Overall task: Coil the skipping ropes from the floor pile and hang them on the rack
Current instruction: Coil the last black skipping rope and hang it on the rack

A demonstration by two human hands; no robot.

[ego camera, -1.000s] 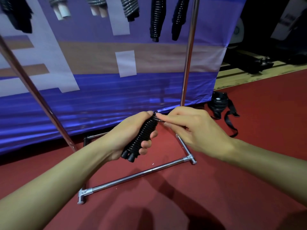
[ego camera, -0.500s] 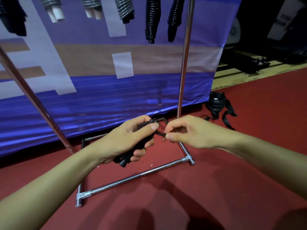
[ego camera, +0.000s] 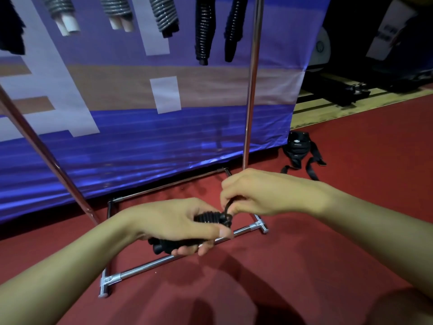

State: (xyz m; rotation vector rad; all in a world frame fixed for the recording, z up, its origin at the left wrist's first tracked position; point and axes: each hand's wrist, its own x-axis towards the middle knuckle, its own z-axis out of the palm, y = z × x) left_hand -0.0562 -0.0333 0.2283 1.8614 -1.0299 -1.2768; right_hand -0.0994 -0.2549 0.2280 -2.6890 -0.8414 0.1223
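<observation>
- Black rope bundle, wound into tight ribbed turns, sits low in the middle of the view, above the red floor and in front of the rack's base.
- Left hand has it firmly: fingers curled under the bundle, thumb laid along the top, and the two black handle ends poking out at the heel of the palm.
- Right hand is right up against it, fingers bent in and pinching the loose end of the rope, a short black strand that rises from the end of the bundle.
- Both hands are close together, almost knuckle to knuckle, over the front bar of the chrome rack.
- The rack's upright pole runs straight up behind the right hand; a second pole slants away on the left.
- Up at the top edge, coiled ropes already hang in a row: grey ones with pale handle ends, and two black ones next to the upright pole.
- Behind the rack, a blue, tan and white banner fills the background.
- Off to the right on the floor, a black strap pouch lies well apart from the hands.
- How the bundle's far end is tied off is hidden by the fingers.
</observation>
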